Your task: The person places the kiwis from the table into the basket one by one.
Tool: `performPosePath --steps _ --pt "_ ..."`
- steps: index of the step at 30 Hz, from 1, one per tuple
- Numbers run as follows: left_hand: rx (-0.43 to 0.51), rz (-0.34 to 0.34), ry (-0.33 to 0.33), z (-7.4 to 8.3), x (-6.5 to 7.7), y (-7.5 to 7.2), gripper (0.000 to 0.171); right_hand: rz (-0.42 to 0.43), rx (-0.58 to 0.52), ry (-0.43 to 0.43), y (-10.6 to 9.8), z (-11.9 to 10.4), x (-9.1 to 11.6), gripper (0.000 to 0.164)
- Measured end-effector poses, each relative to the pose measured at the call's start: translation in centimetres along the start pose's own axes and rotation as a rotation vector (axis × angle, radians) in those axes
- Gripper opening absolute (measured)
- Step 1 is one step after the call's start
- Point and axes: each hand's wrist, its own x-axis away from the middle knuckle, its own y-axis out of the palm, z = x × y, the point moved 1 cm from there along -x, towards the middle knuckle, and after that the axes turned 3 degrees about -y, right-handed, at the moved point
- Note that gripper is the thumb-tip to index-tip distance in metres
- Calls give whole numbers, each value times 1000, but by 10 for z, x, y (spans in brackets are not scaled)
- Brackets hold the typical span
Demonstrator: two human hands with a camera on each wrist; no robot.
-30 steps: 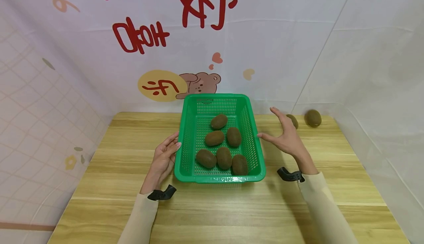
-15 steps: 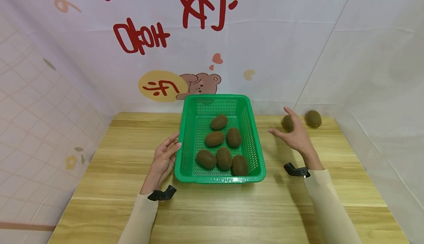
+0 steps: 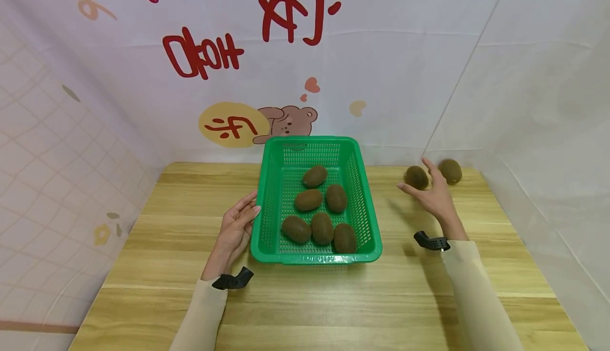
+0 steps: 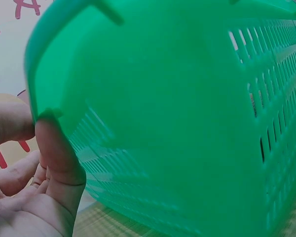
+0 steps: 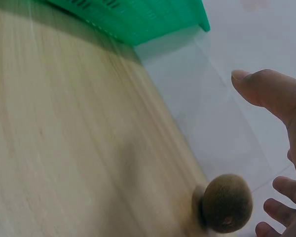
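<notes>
A green plastic basket (image 3: 316, 259) stands on the table with several brown kiwis (image 3: 308, 200) inside. My left hand (image 3: 235, 229) grips its left rim, the thumb on one side; in the left wrist view the fingers (image 4: 59, 163) meet the rim's edge. Over at the right, my right hand (image 3: 437, 198) hovers with thumb and fingers spread apart, holding nothing. Between thumb and fingers, just beyond, lies a kiwi (image 3: 416, 177). A second kiwi (image 3: 450, 171) rests behind the hand, to the right. One kiwi (image 5: 228, 203) shows in the right wrist view, below the thumb and apart from it.
The wooden table (image 3: 314, 308) ends at the back against a white printed wall cloth (image 3: 381, 65). Both loose kiwis lie close to that back edge. More white cloth hangs along the left and right sides.
My right hand has moved right, away from the basket's right rim, to the nearer loose kiwi, which has come into fuller view. The left hand and basket stay put.
</notes>
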Motion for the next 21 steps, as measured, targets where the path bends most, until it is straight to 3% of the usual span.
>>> performPosePath --steps 11,21 --pt "-3 5 -2 -1 0 -1 59 -20 -48 107 2 21 -8 113" --pt "8 4 -2 -3 -1 -1 59 10 -77 165 6 38 -17 109"
